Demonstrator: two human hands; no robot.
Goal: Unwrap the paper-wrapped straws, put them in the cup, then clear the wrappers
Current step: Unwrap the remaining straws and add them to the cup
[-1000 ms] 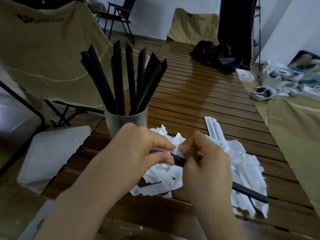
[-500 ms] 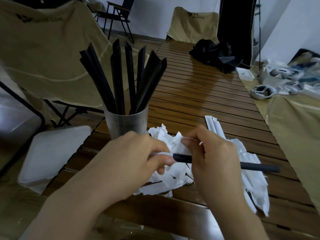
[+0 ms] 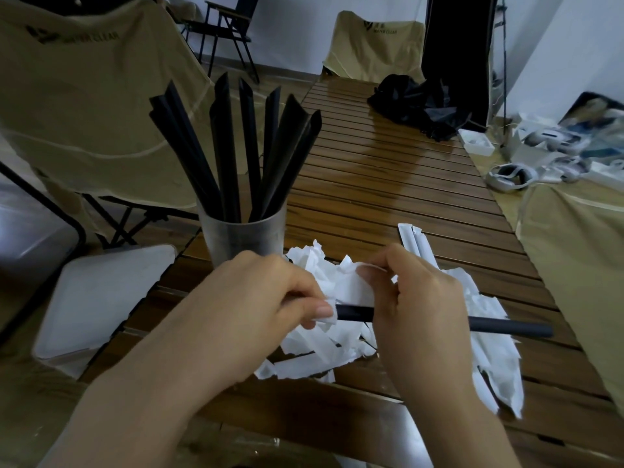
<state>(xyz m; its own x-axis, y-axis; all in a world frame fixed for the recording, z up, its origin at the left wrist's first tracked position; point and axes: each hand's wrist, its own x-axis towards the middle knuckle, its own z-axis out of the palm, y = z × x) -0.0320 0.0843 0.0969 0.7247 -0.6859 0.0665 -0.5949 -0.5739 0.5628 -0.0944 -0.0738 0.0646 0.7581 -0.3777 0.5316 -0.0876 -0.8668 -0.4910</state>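
Head view: just in front of the cup (image 3: 243, 239), the right hand (image 3: 415, 309) grips a black straw (image 3: 506, 327) while the left hand (image 3: 270, 298) pinches its last wrapper (image 3: 327, 317) scrap. Unwrapping is nearly done; next, pull the scrap free and stand the straw in the cup.

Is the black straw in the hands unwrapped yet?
Nearly: black straw is bare; left hand pinches a white paper scrap at its end.

We count eight black pointed straws (image 3: 233, 153) standing in one translucent plastic cup (image 3: 243, 243), one more black straw (image 3: 439, 321) outside it, two paper-wrapped straws (image 3: 413, 239), one heap of torn white wrappers (image 3: 337, 346) too tangled to number, and two hands (image 3: 260, 309).
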